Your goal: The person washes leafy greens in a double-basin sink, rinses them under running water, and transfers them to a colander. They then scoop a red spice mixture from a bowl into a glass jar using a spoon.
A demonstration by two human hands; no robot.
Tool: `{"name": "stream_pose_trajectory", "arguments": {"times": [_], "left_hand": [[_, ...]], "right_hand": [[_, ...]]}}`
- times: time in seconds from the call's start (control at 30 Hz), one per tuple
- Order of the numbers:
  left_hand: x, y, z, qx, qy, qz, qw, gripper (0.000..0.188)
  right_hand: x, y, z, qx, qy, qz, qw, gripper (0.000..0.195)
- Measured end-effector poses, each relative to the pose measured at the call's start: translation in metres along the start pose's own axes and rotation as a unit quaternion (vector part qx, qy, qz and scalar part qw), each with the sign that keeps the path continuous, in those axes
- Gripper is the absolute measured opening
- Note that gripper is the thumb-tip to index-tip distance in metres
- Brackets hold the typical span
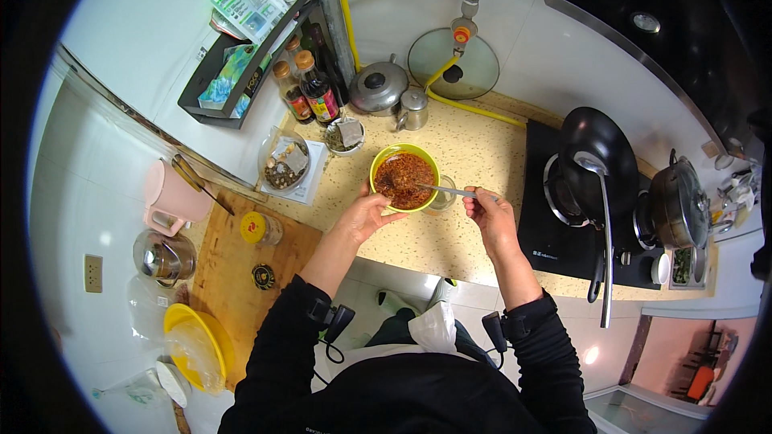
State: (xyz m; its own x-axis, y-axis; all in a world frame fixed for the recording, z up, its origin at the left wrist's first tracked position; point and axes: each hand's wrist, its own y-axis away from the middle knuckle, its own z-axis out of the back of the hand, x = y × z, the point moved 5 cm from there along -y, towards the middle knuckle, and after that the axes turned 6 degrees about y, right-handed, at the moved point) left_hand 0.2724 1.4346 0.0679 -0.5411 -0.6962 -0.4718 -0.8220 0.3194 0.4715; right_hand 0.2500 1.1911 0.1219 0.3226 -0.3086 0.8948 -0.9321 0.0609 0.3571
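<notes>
On the speckled countertop, a yellow-green bowl holds a red, coarse chili mixture. My left hand grips the bowl's lower left rim, thumb over the edge and fingers along its outer side. In my right hand is the handle of a metal spoon or similar utensil; its far end lies in the mixture and cannot be made out. A glass jar or cup stands just right of the bowl, partly behind the utensil.
Right, a black gas stove carries a wok with a ladle across it, and a lidded pot. Behind are a metal kettle and sauce bottles. Left, a cutting board bears a yellow-lidded jar.
</notes>
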Motion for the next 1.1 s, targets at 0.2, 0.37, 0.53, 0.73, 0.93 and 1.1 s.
{"name": "stream_pose_trajectory", "arguments": {"times": [0.2,0.37,0.53,0.73,0.93,1.1], "left_hand": [[0.003,-0.003,0.003,-0.012,-0.014,-0.01,1.0,0.071],[0.004,-0.003,0.004,-0.033,-0.024,-0.024,0.999,0.07],[0.004,-0.005,0.01,-0.06,-0.03,-0.03,0.997,0.071],[0.004,-0.006,0.01,-0.068,-0.027,-0.022,0.997,0.068],[0.003,-0.007,0.013,-0.049,-0.024,-0.025,0.998,0.07],[0.004,-0.009,0.012,-0.041,-0.025,-0.016,0.999,0.072]], "right_hand": [[0.007,0.006,0.02,-0.021,0.005,0.01,1.0,0.027],[0.01,0.007,0.041,-0.04,0.004,0.031,0.999,0.027],[0.009,0.008,0.059,-0.082,0.035,0.057,0.994,0.025],[-0.006,0.003,0.053,-0.084,0.235,0.146,0.957,0.021],[0.009,0.029,0.01,0.0,0.517,0.326,0.792,0.016],[0.021,0.034,0.011,-0.04,0.505,0.319,0.801,0.016]]}}
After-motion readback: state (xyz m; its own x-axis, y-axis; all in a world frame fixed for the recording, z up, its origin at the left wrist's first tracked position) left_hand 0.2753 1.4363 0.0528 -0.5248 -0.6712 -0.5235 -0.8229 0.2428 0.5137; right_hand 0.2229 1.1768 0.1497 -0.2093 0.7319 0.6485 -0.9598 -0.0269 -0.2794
